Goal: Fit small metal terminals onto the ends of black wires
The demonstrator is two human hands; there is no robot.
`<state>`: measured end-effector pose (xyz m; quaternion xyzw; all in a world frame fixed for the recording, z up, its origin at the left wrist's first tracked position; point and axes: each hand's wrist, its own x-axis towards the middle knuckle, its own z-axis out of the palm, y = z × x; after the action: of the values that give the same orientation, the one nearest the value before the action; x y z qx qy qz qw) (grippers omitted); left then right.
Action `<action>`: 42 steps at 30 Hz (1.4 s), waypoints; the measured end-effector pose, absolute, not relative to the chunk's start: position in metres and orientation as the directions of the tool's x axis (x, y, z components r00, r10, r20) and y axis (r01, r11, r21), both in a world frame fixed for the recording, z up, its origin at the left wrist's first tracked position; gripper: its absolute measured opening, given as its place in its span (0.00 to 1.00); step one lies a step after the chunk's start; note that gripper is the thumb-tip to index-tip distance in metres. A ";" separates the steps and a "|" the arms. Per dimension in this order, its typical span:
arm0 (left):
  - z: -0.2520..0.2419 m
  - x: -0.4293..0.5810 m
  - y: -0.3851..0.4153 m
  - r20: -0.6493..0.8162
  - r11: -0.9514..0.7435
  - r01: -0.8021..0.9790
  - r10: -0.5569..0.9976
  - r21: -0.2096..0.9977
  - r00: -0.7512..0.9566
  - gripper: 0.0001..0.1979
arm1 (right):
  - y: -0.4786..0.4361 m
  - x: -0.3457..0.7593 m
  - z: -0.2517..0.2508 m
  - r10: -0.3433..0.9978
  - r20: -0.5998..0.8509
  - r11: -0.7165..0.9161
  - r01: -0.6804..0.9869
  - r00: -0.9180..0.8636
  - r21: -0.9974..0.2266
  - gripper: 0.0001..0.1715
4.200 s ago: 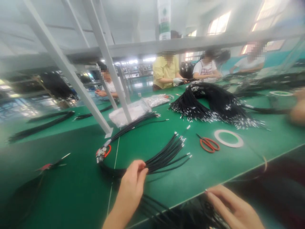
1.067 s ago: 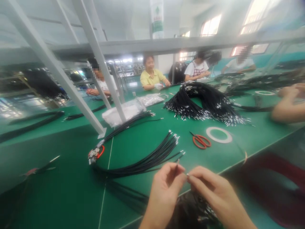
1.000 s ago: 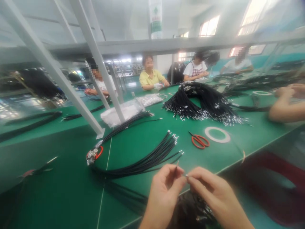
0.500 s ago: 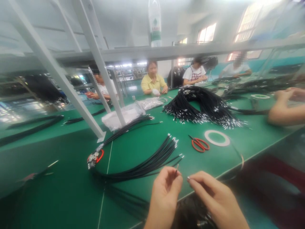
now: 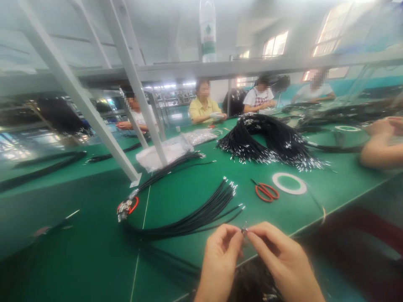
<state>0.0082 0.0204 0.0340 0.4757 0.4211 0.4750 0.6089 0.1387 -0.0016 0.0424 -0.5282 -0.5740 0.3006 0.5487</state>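
My left hand (image 5: pixel 222 256) is closed in a pinch on a thin dark cable (image 5: pixel 243 230), whose tip shows between the two hands. My right hand (image 5: pixel 275 253) pinches a small shiny piece right at that tip; its exact form is too small to make out. The fingertips of both hands almost touch. Just beyond them, a bundle of black cables (image 5: pixel 189 219) with silvery ends curves across the green table (image 5: pixel 182 180). Farther right lie red-handled scissors (image 5: pixel 267 192) and a flat white ring-shaped roll (image 5: pixel 289 183).
A large heap of black cables (image 5: pixel 267 130) lies at the back. Plastic bags (image 5: pixel 165 153) rest beside a white metal post (image 5: pixel 126 161). A shelf (image 5: pixel 252 66) above carries a bottle (image 5: pixel 208 37). A co-worker's arm (image 5: pixel 380 147) rests at the right; other people sit across.
My two hands have come together, the right hand bringing its small piece against the cable tip in the left. The view has shifted slightly.
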 end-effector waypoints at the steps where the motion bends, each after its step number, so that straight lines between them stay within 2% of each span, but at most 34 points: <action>1: 0.034 0.008 0.020 -0.065 0.103 -0.185 0.978 0.977 0.199 0.17 | -0.002 0.140 0.042 0.937 0.317 0.266 0.288 0.149 -0.920 0.12; 8: 0.036 0.003 0.021 -0.072 0.090 -0.071 0.971 0.993 0.226 0.17 | -0.006 0.145 0.039 0.933 0.335 0.276 0.333 0.132 -0.901 0.11; 15: 0.038 0.005 0.021 -0.034 0.039 -0.017 0.969 0.999 0.243 0.16 | -0.009 0.138 0.041 0.928 0.298 0.240 0.252 0.224 -0.937 0.14; 22: 0.041 -0.006 0.028 -0.041 0.021 0.056 0.922 0.998 0.385 0.19 | -0.014 0.137 0.044 0.931 0.265 0.219 0.196 0.252 -0.956 0.13; 30: 0.048 0.005 0.021 0.180 -0.258 0.279 0.944 0.925 0.278 0.16 | -0.015 0.134 0.044 0.911 0.262 0.213 0.180 0.318 -0.960 0.15; 42: 0.038 0.011 0.013 0.305 -0.360 0.343 0.930 0.868 0.204 0.14 | -0.014 0.136 0.034 0.906 0.311 0.229 0.286 0.287 -0.931 0.06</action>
<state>0.0112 0.0128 0.0377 0.6994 0.4550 0.4369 0.3359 0.1357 -0.0138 0.0342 -0.5592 -0.5328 0.2697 0.5750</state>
